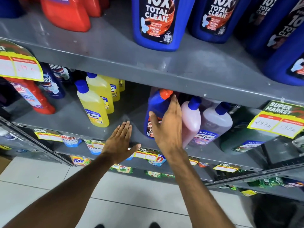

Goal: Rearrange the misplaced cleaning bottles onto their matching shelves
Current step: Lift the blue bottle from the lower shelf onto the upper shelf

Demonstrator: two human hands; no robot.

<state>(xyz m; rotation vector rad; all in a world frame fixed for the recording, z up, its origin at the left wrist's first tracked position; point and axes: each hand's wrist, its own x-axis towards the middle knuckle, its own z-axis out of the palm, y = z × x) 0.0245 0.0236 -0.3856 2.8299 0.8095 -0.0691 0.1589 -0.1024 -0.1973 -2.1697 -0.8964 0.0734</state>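
Note:
A blue toilet-cleaner bottle (157, 106) with an orange cap stands on the middle grey shelf (92, 127), next to a pink bottle (191, 120). My right hand (169, 125) lies against the blue bottle's front, fingers spread around its shoulder and thumb on its left side; a firm grip is not plain. My left hand (120, 142) hovers flat and open at the shelf's front edge, left of that bottle, holding nothing. Matching large blue bottles (158, 22) stand on the upper shelf (115, 53).
Yellow bottles (93, 102) stand left of a gap on the middle shelf. A pale lilac bottle (213, 124) and a dark green one (241, 142) are to the right. Red bottles (65, 12) sit upper left. Price tags (278, 119) hang off shelf edges. Lower shelves hold detergent packets (80, 160).

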